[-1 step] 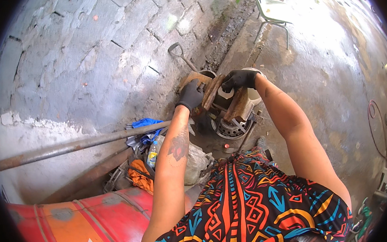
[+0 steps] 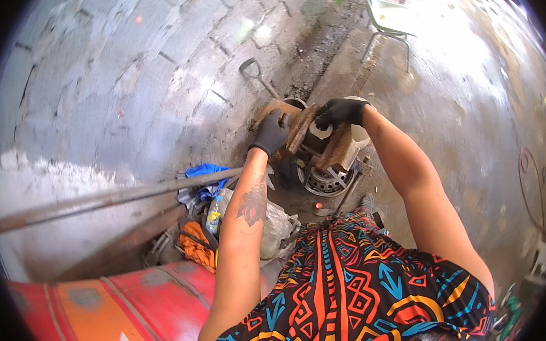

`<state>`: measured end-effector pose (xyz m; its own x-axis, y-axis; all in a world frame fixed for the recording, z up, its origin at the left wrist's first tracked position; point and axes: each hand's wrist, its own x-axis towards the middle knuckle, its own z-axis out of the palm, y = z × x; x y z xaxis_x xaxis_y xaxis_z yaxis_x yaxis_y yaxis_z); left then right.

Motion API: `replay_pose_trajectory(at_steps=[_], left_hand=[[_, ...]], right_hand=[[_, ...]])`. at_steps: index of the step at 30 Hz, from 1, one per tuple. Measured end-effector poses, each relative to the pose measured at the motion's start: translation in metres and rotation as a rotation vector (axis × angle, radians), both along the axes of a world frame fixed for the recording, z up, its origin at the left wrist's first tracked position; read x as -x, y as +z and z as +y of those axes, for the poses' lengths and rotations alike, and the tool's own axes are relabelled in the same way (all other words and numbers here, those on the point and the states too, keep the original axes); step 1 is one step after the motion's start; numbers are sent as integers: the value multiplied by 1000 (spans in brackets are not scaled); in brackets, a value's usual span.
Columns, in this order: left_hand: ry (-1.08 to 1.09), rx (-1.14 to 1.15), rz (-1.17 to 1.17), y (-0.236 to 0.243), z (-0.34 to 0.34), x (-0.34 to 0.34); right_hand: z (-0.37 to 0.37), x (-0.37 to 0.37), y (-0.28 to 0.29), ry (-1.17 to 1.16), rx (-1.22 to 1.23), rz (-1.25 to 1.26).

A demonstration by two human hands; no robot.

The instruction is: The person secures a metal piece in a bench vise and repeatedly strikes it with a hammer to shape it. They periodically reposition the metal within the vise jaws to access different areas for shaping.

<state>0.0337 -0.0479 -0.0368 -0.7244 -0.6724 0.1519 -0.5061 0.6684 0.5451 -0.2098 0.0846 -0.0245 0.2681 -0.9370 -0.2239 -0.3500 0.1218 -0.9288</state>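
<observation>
Both my hands wear black gloves. My left hand is closed beside a brown, rough-edged piece, its fingertips partly hidden against it. My right hand bends over the far side, fingers curled down near the top of an upright brown slab; what they hold is hidden. A second brown slab, rusty or wooden, stands apart on the right, with a gap between the two. Beneath them sits a round metal wheel rim with holes around it.
A white bucket stands behind my right hand. A shovel handle leans near the block wall. A long pipe, a bottle, bags and a red-orange drum lie left. A chair is at the back.
The whole view has shifted slightly. My hands stay at the same brown pieces, with only a small change in the left fingers.
</observation>
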Motion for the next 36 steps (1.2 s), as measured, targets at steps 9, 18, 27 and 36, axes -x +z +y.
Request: replay_pose_trajectory(at_steps=[9, 18, 27, 36], left_hand=[[301, -678, 831, -64, 79, -127], [1343, -974, 1056, -177, 222, -349], [1446, 79, 166, -210, 169, -513], [1481, -329, -281, -202, 104, -551]], right_hand=[[17, 12, -1, -135, -82, -1], [13, 9, 10, -115, -105, 178], [10, 6, 11, -88, -52, 386], [20, 33, -2, -295, -208, 308]])
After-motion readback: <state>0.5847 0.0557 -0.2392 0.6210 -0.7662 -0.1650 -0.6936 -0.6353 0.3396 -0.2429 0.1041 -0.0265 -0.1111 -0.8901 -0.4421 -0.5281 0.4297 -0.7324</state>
